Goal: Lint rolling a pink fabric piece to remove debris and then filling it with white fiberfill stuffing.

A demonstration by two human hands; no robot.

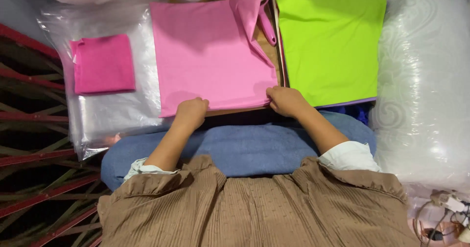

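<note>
While the pink garment [210,56] lies flat on a brown board [235,112], both hands grip its near hem. The left hand [191,113] is curled closed on the fabric at the near left corner of the board, and the right hand [286,101] pinches the fabric at the near right corner, fingers tucked under the edge. The garment covers most of the board; at its far right side a sleeve or flap is turned back on itself, with a pink strip [267,24] trailing toward the far edge.

To the left, on a clear plastic bag [107,115], sits 1 smaller folded piece of deeper pink cloth [103,63]. To the right, just beside the board, a stack topped by lime-green fabric [330,39] lies squared up, a purple layer showing at its near edge. Plastic-wrapped white bundles [426,95] fill the far right side.

The step in hand looks like folding from the hem. Doing it well would mean lifting both corners evenly, keeping the hem taut between the 2 hands so no crease forms, and matching the edges to the board's sides. The turned-back flap at the far right likely needs to lie smooth inside the fold.
</note>
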